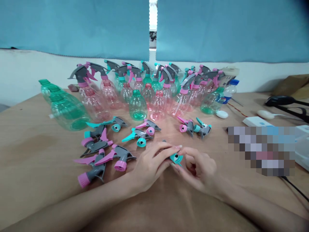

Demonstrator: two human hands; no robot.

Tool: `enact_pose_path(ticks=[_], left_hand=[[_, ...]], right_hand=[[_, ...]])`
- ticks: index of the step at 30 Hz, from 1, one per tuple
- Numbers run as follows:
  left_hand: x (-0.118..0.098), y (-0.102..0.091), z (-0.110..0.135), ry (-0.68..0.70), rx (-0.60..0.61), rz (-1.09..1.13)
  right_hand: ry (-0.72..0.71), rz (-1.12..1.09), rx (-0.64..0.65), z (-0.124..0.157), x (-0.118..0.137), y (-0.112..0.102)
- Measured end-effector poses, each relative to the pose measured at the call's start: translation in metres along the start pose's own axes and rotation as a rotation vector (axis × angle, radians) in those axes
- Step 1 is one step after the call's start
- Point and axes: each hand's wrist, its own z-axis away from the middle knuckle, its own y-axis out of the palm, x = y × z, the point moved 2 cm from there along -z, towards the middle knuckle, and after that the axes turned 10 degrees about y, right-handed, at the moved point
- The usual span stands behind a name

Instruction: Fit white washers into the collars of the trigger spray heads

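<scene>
Between my hands is a grey spray trigger head with a teal collar [177, 158], its collar opening turned toward me. My left hand [152, 159] is closed around its grey body, which the fingers mostly hide. On the collar's right side, my right hand [199, 166] pinches the rim with thumb and fingertips. Loose trigger heads lie close by: a teal one [141, 141] and a pink one [120, 165] to the left, and another pink one [183, 128] beyond my hands. Behind them stands an uncapped green bottle [138, 106] beside an uncapped pink bottle [158, 106].
Several bottles with trigger heads, such as a pink one [166, 90], stand in rows at the back. Green bottles [70, 111] lean at the left. A blue-capped bottle [228, 93], a white oval object [222, 114], a white power strip [257, 122] and a blurred-out object [262, 151] occupy the right.
</scene>
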Motion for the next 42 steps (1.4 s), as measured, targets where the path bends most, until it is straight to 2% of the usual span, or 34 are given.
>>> enact_pose_path(ticks=[9, 18, 21, 28, 33, 36, 40, 42], left_hand=[[-0.002, 0.004, -0.003, 0.08, -0.015, -0.065], [-0.004, 0.008, -0.006, 0.028, 0.006, -0.039], [-0.004, 0.007, -0.006, 0.0, 0.015, -0.011], [0.002, 0.004, -0.003, -0.096, 0.008, 0.061], [0.01, 0.001, -0.005, -0.261, -0.047, 0.142], [0.011, 0.0, -0.006, -0.344, -0.061, 0.161], [0.008, 0.002, -0.005, -0.342, -0.035, 0.18], [0.007, 0.002, -0.004, -0.332, -0.029, 0.175]], right_hand=[[-0.072, 0.134, -0.061, -0.002, 0.0, 0.0], [-0.066, 0.217, -0.094, -0.005, 0.004, -0.004], [-0.034, 0.167, -0.084, -0.007, 0.002, -0.006], [0.138, 0.01, -0.016, -0.01, -0.001, -0.014], [0.111, -0.067, -0.049, -0.008, -0.011, -0.011], [0.193, -0.112, -0.058, -0.006, -0.023, -0.008], [0.342, -0.302, -0.113, -0.007, -0.036, -0.008], [0.366, -0.326, -0.087, -0.008, -0.037, -0.01]])
